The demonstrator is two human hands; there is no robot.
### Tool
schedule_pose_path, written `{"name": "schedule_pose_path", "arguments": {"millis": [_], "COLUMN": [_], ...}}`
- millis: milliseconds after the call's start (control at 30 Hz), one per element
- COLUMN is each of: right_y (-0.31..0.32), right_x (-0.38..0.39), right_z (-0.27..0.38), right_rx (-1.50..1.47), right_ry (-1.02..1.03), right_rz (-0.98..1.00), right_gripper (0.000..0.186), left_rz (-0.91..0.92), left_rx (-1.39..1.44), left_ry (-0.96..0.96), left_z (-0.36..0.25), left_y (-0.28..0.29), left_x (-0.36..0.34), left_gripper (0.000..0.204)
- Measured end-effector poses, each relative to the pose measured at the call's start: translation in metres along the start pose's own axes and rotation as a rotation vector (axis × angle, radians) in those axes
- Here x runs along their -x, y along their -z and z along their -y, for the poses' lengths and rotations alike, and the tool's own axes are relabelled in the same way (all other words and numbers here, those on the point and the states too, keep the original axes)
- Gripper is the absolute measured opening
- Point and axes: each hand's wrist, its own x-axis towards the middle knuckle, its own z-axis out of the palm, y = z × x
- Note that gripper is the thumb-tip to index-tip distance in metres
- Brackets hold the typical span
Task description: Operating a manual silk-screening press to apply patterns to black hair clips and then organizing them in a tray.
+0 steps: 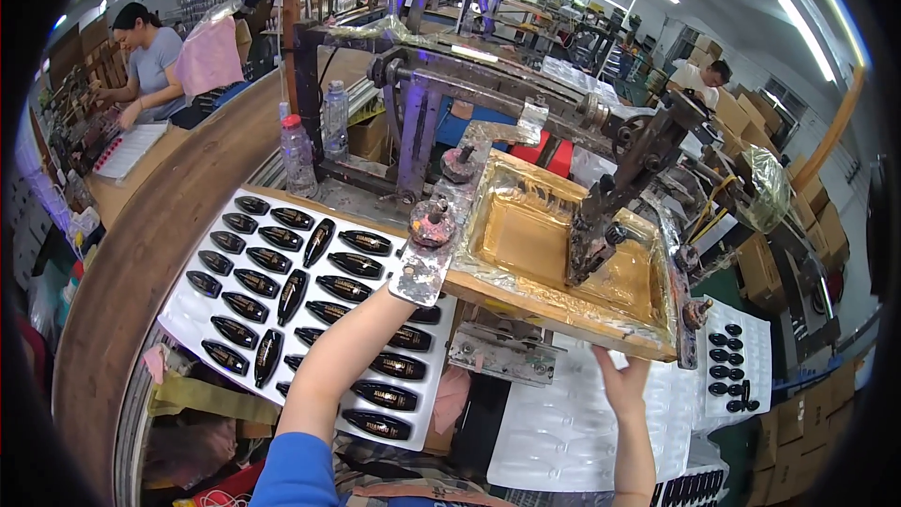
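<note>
My left hand [400, 304] reaches beneath the metal clamp at the left of a screen-printing frame [563, 305], and its fingers are hidden. My right hand [621, 377] is under the frame's front right edge, thumb spread from the fingers, whose tips the frame covers. Gold ink [526, 239] coats the inside of the wooden frame, where a dark squeegee holder [591, 239] stands. Below the frame, between my arms, sits a metal fixture [502, 354]. Glossy black oval pieces with gold print [389, 396] lie in a white tray [202, 305] to the left.
White moulded trays [554, 441] lie at the right, by another tray [762, 357] with small black parts. Bottles [297, 155] stand behind the left tray. The machine's arm [657, 136] overhangs the frame. Two people work farther off, at left and right. Cardboard boxes [807, 432] are stacked at right.
</note>
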Motion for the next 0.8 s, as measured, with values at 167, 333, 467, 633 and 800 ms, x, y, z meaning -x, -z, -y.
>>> {"name": "schedule_pose_path", "arguments": {"millis": [167,333,467,633,800], "right_y": [-0.045,-0.068,-0.056,-0.031,-0.012], "right_x": [-0.032,-0.021,-0.002,0.019,0.039], "right_z": [0.062,0.059,0.045,0.036,0.057], "right_rx": [0.09,0.027,0.022,-0.033,-0.136], "right_ry": [0.174,0.167,0.042,-0.007,-0.105], "right_rz": [0.21,0.189,0.178,0.108,-0.154], "right_gripper": [0.025,0.025,0.046,0.054,0.04], "left_rz": [-0.126,-0.473,-0.8,-1.04,-1.086], "left_rx": [0.081,-0.181,-0.351,-0.473,-0.466], "left_ry": [0.09,0.028,-0.05,-0.055,-0.024], "left_z": [-0.03,-0.046,-0.077,-0.07,-0.044], "left_y": [0.04,0.193,0.291,0.367,0.397], "left_x": [0.004,0.104,0.164,0.216,0.227], "left_gripper": [0.016,0.014,0.011,0.012,0.011]}}
